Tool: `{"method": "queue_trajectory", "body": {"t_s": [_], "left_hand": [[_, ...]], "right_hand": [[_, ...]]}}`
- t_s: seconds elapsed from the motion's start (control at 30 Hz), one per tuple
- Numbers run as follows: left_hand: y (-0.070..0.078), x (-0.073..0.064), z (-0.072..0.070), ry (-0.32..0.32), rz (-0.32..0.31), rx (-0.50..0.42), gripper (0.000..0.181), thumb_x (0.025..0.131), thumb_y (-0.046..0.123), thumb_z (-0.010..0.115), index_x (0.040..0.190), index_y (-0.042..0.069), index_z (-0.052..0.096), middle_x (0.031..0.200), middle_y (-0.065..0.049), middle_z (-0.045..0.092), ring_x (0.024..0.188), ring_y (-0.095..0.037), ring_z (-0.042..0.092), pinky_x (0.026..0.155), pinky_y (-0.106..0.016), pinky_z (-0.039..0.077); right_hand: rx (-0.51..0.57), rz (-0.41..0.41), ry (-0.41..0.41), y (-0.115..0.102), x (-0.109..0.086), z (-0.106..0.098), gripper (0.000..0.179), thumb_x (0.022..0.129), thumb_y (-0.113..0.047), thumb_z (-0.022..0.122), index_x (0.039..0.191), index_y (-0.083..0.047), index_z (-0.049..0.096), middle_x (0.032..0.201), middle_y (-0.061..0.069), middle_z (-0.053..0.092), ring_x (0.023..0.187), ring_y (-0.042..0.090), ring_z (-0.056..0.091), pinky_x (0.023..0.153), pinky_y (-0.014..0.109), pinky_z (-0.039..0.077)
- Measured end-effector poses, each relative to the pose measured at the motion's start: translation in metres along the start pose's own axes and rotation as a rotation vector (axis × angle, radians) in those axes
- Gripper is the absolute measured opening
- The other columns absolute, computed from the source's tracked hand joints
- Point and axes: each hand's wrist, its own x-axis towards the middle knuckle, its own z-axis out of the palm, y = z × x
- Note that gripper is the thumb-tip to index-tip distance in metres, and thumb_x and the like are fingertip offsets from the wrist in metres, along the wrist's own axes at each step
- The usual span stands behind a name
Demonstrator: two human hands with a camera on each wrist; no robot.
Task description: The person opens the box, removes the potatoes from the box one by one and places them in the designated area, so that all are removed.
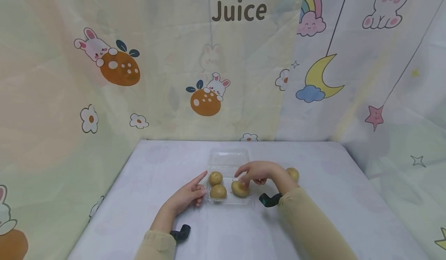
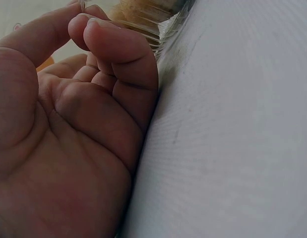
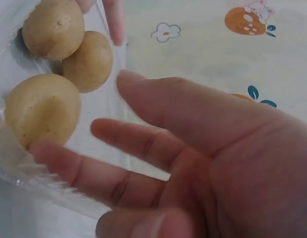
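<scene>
Backdrop: pale cloth [image 1: 167,8] printed with rabbits, oranges, flowers, a moon and the word "Juice".
Table [image 1: 115,217]: white covering, far edge against the cloth.
Box [image 1: 228,178]: clear plastic, mid-table, opened out; lid [image 1: 228,158] laid back on the far side.
Potatoes, left side of box: far-left potato [image 1: 215,178] just beyond near-left potato [image 1: 218,192].
Potato, right side of box: right-side potato [image 1: 239,189], on its own, under the right hand's fingers.
Potato outside: loose potato [image 1: 293,173] on the table to the right, partly behind the right forearm.
Left hand [image 1: 186,194]: at the box's left edge, index finger straight, other fingers curled in; cannot tell whether it pinches the rim.
Right hand [image 1: 260,171]: fingers spread apart, a fingertip on the right-side potato, no clasp around it.
Sleeves [image 1: 310,221]: beige, both arms.
Wrists: small black device [image 1: 181,233] on the left, another [image 1: 270,200] on the right.
</scene>
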Motion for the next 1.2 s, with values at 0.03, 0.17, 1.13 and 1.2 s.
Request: {"method": "queue_trajectory", "body": {"t_s": [0.03,0.17,1.13,1.2], "left_hand": [[0.0,0.0,0.0,-0.001,0.0,0.001,0.079,0.095,0.019,0.065,0.159,0.03,0.019,0.082,0.001,0.052,0.064,-0.013,0.049,0.061,-0.027,0.048],[0.001,0.0,0.0,-0.001,0.001,0.006,0.08,0.095,0.02,0.065,0.159,0.029,0.018,0.082,0.001,0.052,0.064,-0.013,0.049,0.061,-0.027,0.049],[0.001,0.0,0.001,-0.009,0.005,0.009,0.076,0.098,0.013,0.059,0.159,0.03,0.016,0.081,0.002,0.051,0.064,-0.012,0.048,0.061,-0.027,0.048],[0.001,0.0,0.001,-0.014,0.009,0.012,0.076,0.098,0.013,0.059,0.159,0.029,0.015,0.08,0.002,0.051,0.064,-0.012,0.048,0.061,-0.027,0.048]], "right_hand": [[-0.011,0.015,-0.003,-0.001,0.0,0.0,0.036,0.093,-0.032,0.065,0.128,-0.025,0.063,0.093,-0.001,0.073,0.049,0.014,0.038,0.044,0.024,0.028],[-0.043,0.046,-0.013,-0.004,0.001,0.0,0.032,0.092,-0.033,0.066,0.123,-0.031,0.065,0.09,0.0,0.072,0.049,0.015,0.038,0.045,0.025,0.028],[0.103,0.063,-0.057,-0.014,0.029,0.008,0.049,0.088,-0.025,0.069,0.135,-0.03,0.058,0.096,0.007,0.074,0.045,0.011,0.029,0.044,0.025,0.023],[0.115,0.061,-0.076,-0.013,0.032,0.01,0.05,0.088,-0.025,0.069,0.137,-0.031,0.057,0.096,0.01,0.074,0.046,0.011,0.03,0.044,0.025,0.022]]}}
